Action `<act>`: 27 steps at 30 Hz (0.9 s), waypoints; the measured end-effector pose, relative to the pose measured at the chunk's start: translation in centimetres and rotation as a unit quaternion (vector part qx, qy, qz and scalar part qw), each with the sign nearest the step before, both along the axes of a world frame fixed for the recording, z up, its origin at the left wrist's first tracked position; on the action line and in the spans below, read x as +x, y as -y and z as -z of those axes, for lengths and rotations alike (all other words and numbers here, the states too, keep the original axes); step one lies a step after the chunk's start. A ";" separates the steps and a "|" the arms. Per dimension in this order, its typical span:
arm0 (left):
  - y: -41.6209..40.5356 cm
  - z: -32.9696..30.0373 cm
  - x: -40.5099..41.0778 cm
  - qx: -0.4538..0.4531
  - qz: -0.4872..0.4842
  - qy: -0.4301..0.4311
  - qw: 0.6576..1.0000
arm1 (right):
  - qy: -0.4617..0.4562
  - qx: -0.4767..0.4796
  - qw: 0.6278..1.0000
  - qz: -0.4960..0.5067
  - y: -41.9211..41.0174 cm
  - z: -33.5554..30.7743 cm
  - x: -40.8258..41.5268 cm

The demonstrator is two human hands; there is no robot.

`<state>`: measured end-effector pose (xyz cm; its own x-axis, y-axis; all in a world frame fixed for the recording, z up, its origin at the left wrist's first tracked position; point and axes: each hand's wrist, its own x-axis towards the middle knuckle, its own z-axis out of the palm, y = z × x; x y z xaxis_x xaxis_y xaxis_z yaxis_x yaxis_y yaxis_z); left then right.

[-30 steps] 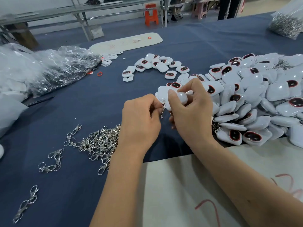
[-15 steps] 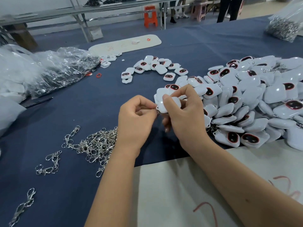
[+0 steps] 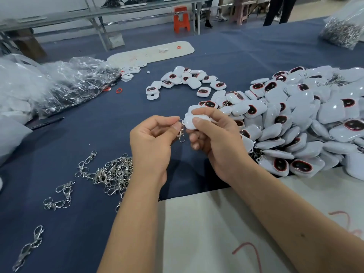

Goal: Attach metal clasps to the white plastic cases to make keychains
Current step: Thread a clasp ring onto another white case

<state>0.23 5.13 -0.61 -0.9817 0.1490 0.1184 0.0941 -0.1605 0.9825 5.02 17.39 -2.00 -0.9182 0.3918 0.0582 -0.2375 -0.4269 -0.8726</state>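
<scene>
My right hand [image 3: 214,140] grips a white plastic case [image 3: 194,121] above the blue table, thumb on top. My left hand [image 3: 153,142] pinches the ring end of a metal clasp [image 3: 181,133] at the case's left corner; the clasp's hook hangs down between both hands. Whether the ring is through the case's loop is hidden by my fingertips. A heap of loose metal clasps [image 3: 114,174] lies to the left of my left wrist. A big pile of white cases [image 3: 295,119] with dark red-rimmed windows fills the right side.
A smaller arc of white cases [image 3: 187,79] lies farther back. Clear plastic bags [image 3: 65,83] sit at the left, another bag of clasps [image 3: 342,30] at the far right. A white board [image 3: 216,229] lies under my forearms. Stray clasps [image 3: 59,196] dot the blue cloth.
Both hands drew slightly apart and lower in view; the clasp, earlier hidden between my fingers, now hangs visibly from the case's left corner.
</scene>
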 end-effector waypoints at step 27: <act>0.0 -0.7 0.5 0.017 0.102 0.079 0.991 | -0.058 -0.026 0.997 -0.037 -0.6 -0.2 0.2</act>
